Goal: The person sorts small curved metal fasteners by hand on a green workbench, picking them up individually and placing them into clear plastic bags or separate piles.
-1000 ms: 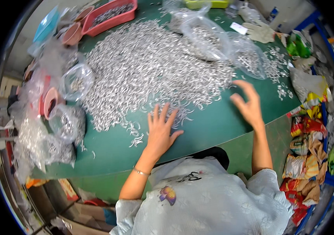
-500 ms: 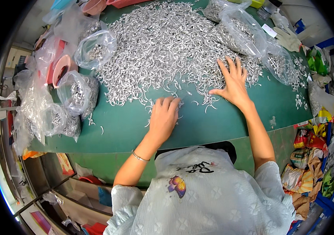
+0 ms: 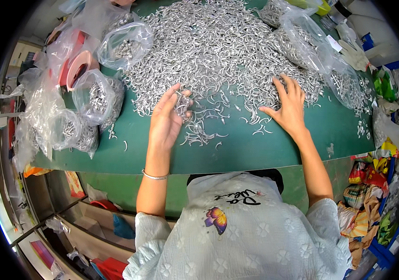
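While my right hand [image 3: 290,109] is spread wide at the near right of the silvery pile [image 3: 199,56] on the green table [image 3: 237,161], my left hand [image 3: 166,116], at its near left, holds curved metal pieces [image 3: 182,105], best cupped snugly so none spill.

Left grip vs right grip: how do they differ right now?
Left grip curls around curved metal pieces; right grip is spread, with no pieces visibly held.
Left grip shows its palm side; right grip shows its back.
Left has a bracelet; right's wrist is bare.
Both are ungloved, near the pile's front edge.
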Demonstrator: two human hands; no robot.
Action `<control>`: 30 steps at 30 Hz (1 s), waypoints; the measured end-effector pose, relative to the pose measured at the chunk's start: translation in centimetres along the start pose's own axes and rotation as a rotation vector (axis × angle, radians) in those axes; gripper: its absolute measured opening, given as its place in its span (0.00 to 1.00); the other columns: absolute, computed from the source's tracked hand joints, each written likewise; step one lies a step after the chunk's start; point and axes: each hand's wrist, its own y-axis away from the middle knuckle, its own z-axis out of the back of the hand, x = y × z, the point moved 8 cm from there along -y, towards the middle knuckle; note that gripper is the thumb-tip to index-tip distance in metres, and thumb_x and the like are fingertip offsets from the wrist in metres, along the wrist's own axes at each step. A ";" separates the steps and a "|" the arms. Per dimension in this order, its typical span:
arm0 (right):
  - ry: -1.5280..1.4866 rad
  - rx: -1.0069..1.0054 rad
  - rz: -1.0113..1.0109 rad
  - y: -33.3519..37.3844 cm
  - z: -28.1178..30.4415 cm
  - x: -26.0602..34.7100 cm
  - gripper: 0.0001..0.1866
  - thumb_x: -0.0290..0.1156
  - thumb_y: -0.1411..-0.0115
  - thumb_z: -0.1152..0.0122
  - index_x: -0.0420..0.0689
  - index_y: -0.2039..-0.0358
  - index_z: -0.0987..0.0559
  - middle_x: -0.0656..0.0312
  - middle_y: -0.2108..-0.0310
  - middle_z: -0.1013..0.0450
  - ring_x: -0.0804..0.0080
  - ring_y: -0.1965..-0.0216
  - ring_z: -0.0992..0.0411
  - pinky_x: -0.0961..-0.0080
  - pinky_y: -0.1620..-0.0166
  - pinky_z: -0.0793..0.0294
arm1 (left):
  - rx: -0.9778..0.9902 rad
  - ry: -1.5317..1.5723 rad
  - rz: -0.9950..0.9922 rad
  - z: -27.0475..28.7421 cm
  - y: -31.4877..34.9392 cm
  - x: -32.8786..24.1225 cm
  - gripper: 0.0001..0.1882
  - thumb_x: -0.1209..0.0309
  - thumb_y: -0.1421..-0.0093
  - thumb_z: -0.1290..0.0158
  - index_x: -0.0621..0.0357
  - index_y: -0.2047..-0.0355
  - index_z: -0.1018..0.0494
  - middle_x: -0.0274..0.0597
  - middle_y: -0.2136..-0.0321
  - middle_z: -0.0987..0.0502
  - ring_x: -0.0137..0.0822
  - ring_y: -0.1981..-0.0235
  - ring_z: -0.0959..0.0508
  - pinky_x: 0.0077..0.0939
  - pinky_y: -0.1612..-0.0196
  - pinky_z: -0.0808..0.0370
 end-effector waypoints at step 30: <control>-0.136 -0.135 0.084 3.3 -0.1 3.1 0.28 0.32 0.54 0.29 0.44 0.50 0.26 0.56 0.51 0.30 0.56 0.53 0.33 0.63 0.52 0.36 | 0.031 -1.003 -0.436 1.7 2.8 -3.7 0.16 0.86 0.38 0.54 0.63 0.52 0.27 0.43 0.52 0.26 0.32 0.56 0.21 0.20 0.61 0.20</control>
